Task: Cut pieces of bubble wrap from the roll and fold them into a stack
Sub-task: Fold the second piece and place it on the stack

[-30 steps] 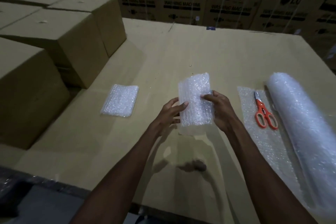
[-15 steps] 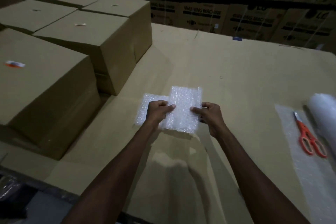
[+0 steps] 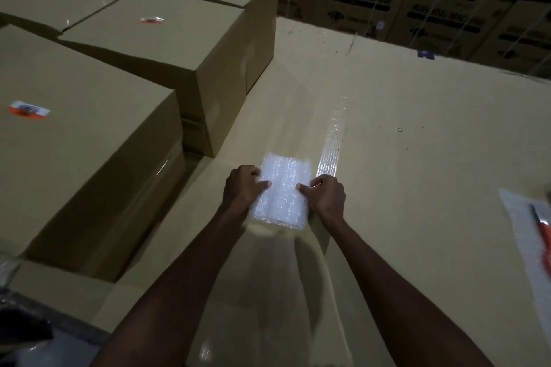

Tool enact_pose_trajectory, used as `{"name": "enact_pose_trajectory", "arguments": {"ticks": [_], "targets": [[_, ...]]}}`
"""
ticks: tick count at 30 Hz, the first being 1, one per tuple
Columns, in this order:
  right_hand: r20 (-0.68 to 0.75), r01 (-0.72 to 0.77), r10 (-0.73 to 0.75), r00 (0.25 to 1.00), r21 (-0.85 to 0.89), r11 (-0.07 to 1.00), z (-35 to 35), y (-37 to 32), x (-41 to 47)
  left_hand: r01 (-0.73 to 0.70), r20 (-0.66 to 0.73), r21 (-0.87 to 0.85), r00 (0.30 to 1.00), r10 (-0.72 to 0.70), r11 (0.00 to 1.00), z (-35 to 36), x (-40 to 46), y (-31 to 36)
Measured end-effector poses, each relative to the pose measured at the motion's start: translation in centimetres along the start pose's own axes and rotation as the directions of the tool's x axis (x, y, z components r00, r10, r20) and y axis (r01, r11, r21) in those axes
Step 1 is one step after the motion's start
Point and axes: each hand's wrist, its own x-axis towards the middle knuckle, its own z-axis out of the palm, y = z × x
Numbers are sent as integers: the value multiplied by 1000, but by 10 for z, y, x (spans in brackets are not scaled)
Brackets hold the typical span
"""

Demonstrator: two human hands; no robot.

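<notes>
Bubble wrap, folded into a pad [image 3: 281, 191], lies on the cardboard tabletop [image 3: 402, 158] just right of the boxes [image 3: 89, 164], left hand [image 3: 243, 188] and right hand [image 3: 326, 195] fingers pressing its sides. Stacking seems underway; scissors [image 3: 541, 225] far right suggest more cutting remains.

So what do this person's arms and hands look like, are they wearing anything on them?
Nothing that shows: the left hand and right hand are bare, with no gloves, rings or watch visible. Both forearms are uncovered too, with no sleeves in view.
</notes>
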Motion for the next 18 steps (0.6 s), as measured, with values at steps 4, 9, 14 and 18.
{"name": "enact_pose_trajectory", "arguments": {"ticks": [4, 9, 14, 18], "targets": [[-18, 62, -64, 998, -113, 992, 1, 3, -6, -123, -6, 114, 992, 124, 986, 4, -6, 0], [-14, 269, -277, 961, -196, 943, -22, 14, -23, -369, -56, 256, 917, 395, 893, 9, -22, 19], [69, 419, -418, 906, -304, 856, -67, 43, -39, -595, 81, 381, 784, 615, 708, 41, -52, 43], [42, 382, -397, 917, -384, 841, -104, 84, -55, -698, 230, 428, 698, 678, 574, 83, -77, 68]]}}
